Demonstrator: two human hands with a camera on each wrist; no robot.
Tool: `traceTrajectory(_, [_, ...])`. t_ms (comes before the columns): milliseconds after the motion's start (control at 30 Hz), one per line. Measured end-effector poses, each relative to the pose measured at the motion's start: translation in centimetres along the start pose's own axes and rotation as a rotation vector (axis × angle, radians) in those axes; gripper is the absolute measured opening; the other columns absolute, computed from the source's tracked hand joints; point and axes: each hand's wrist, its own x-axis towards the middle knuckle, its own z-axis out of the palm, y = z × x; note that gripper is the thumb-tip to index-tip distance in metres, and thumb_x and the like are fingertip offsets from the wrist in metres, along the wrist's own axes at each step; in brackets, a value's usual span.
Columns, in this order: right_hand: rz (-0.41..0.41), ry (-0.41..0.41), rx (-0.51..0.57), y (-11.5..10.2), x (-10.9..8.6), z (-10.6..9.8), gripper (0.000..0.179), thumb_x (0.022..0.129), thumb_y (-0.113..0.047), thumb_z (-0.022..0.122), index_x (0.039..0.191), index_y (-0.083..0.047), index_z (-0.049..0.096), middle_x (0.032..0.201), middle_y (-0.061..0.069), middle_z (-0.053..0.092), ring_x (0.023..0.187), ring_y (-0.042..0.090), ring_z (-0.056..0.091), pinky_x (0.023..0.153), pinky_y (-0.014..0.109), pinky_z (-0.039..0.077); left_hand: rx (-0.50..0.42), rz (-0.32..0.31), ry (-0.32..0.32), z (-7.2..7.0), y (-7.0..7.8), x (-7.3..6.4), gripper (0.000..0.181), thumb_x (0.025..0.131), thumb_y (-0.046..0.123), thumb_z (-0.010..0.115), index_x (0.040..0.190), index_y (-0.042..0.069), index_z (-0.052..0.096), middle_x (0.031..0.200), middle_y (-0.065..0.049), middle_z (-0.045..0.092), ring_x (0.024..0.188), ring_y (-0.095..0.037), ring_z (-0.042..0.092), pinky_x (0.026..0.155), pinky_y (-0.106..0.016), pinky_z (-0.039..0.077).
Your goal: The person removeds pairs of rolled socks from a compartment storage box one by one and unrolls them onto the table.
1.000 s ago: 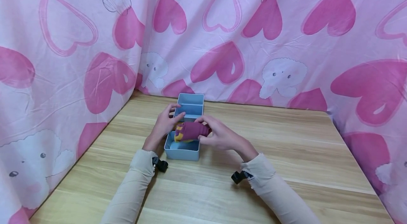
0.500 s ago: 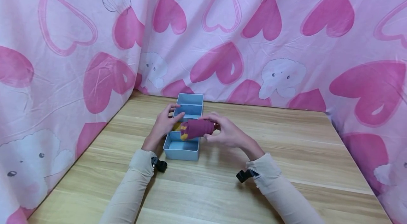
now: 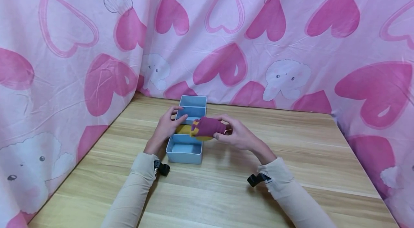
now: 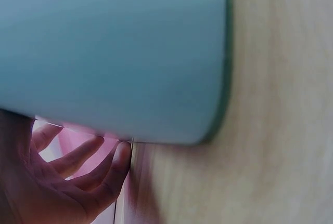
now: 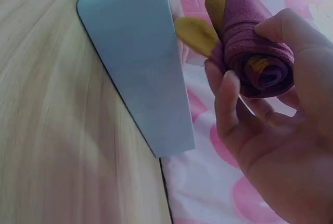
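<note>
In the head view, my right hand [image 3: 237,134] holds a rolled pair of maroon socks [image 3: 210,127] with yellow parts, at the right side of a light blue divided box [image 3: 184,158]. The right wrist view shows the thumb and fingers around the roll [image 5: 255,37], its coiled end towards the camera and a yellow flap [image 5: 197,36] hanging out. My left hand [image 3: 166,123] is at the box's left edge, fingers spread and slightly bent. Something mustard yellow [image 3: 183,129] shows in the box's middle section. The left wrist view has the box wall [image 4: 114,63] in front of part of the left hand.
The box stands on a wooden table [image 3: 226,199], towards its left back. A pink curtain [image 3: 200,51] with hearts hangs behind and along both sides. Each sleeve cuff carries a black wrist camera [image 3: 163,168].
My right hand has carried the rolled socks to the right, from above the box towards its right edge. More of the yellow thing in the middle section shows. The left hand stays put.
</note>
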Motion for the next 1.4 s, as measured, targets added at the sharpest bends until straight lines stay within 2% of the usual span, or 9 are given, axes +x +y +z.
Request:
traceTrajectory(233, [0.038, -0.006, 0.008, 0.6, -1.1, -1.3, 0.050, 0.099, -0.015, 0.079, 0.145, -0.019, 0.062, 0.139, 0.010, 0.065, 0.110, 0.032, 0.074, 0.094, 0.035, 0.064, 0.010, 0.005, -0.001, 0.0, 0.1, 0.0, 0.056, 0.105, 0.053, 0.067, 0.151, 0.025, 0.053, 0.168, -0.017, 0.045, 0.149, -0.047, 0.051, 0.118, -0.065, 0.047])
traceTrajectory(567, [0.097, -0.032, -0.027, 2.6, -3.2, -3.6, 0.049, 0.100, -0.019, 0.078, 0.146, -0.015, 0.062, 0.136, 0.013, 0.069, 0.107, 0.028, 0.074, 0.093, 0.032, 0.062, 0.026, 0.007, 0.001, 0.2, 0.1, 0.0, 0.055, 0.105, 0.053, 0.068, 0.150, 0.026, 0.054, 0.168, -0.018, 0.044, 0.148, -0.047, 0.052, 0.119, -0.066, 0.046])
traceTrajectory(867, [0.157, -0.090, -0.155, 5.1, -4.5, -4.3, 0.040, 0.102, -0.025, 0.076, 0.139, -0.013, 0.066, 0.119, 0.009, 0.073, 0.098, 0.021, 0.070, 0.081, 0.031, 0.060, 0.022, -0.019, 0.005, 0.2, 0.2, 0.0, 0.055, 0.104, 0.055, 0.068, 0.150, 0.029, 0.053, 0.168, -0.018, 0.044, 0.148, -0.047, 0.051, 0.118, -0.067, 0.046])
traceTrajectory(1000, [0.181, -0.066, -0.230, 5.8, -4.7, -4.5, 0.041, 0.102, -0.025, 0.076, 0.140, -0.012, 0.065, 0.121, 0.009, 0.074, 0.103, 0.021, 0.069, 0.086, 0.032, 0.058, 0.032, -0.026, 0.014, 0.2, 0.1, 0.0, 0.055, 0.104, 0.053, 0.068, 0.151, 0.029, 0.053, 0.168, -0.018, 0.043, 0.147, -0.047, 0.052, 0.119, -0.067, 0.045])
traceTrajectory(1100, [0.219, -0.034, -0.230, 6.1, -4.8, -4.7, 0.045, 0.102, -0.026, 0.076, 0.142, -0.014, 0.061, 0.124, 0.011, 0.074, 0.107, 0.022, 0.069, 0.088, 0.036, 0.057, 0.054, -0.004, 0.025, 0.2, 0.3, -0.1, 0.056, 0.104, 0.054, 0.068, 0.151, 0.027, 0.054, 0.167, -0.017, 0.045, 0.143, -0.046, 0.056, 0.118, -0.065, 0.047])
traceTrajectory(1233, [0.251, -0.016, -0.197, 6.5, -4.8, -5.0, 0.046, 0.101, -0.028, 0.078, 0.139, -0.014, 0.057, 0.122, 0.012, 0.076, 0.106, 0.024, 0.070, 0.083, 0.036, 0.055, 0.160, 0.075, 0.071, 0.1, 0.7, -0.2, 0.058, 0.105, 0.049, 0.069, 0.152, 0.019, 0.055, 0.163, -0.016, 0.051, 0.138, -0.044, 0.061, 0.112, -0.062, 0.053])
traceTrajectory(1400, [0.234, -0.013, -0.188, 7.0, -4.8, -5.1, 0.043, 0.101, -0.027, 0.079, 0.136, -0.014, 0.058, 0.119, 0.008, 0.079, 0.106, 0.021, 0.069, 0.087, 0.033, 0.052, 0.429, 0.231, 0.169, 0.0, 2.0, -0.5, 0.057, 0.104, 0.038, 0.073, 0.151, 0.011, 0.056, 0.155, -0.016, 0.058, 0.139, -0.040, 0.059, 0.113, -0.061, 0.053])
